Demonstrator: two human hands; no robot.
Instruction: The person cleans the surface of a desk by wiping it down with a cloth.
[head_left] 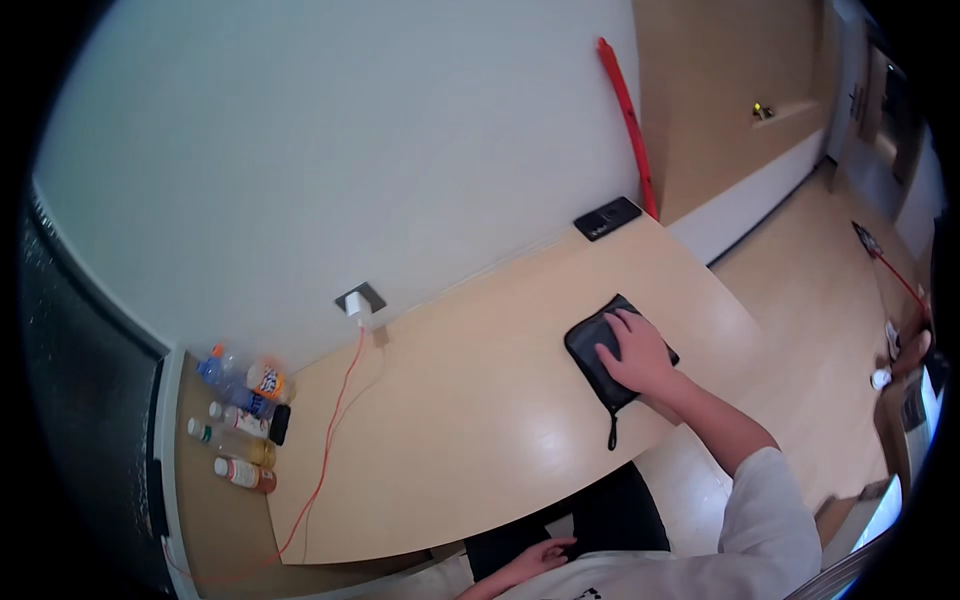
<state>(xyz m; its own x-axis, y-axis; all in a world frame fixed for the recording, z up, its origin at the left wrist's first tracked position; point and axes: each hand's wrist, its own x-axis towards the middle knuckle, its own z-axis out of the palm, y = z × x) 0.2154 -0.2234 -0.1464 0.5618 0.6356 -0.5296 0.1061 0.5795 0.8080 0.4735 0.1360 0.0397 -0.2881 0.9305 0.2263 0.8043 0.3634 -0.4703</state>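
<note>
Right hand (pixel 638 355) lies open across the black pouch (pixel 590 345), fingers spread and unclenched, its weight probably steadying the pouch near the front edge of the tabletop (pixel 470 400). Left hand (pixel 545 556), loose and holding nothing visible, rests at the lap, likely out of the way. The phone (pixel 607 218) sits against the wall (pixel 350 150), seemingly parked aside.
</note>
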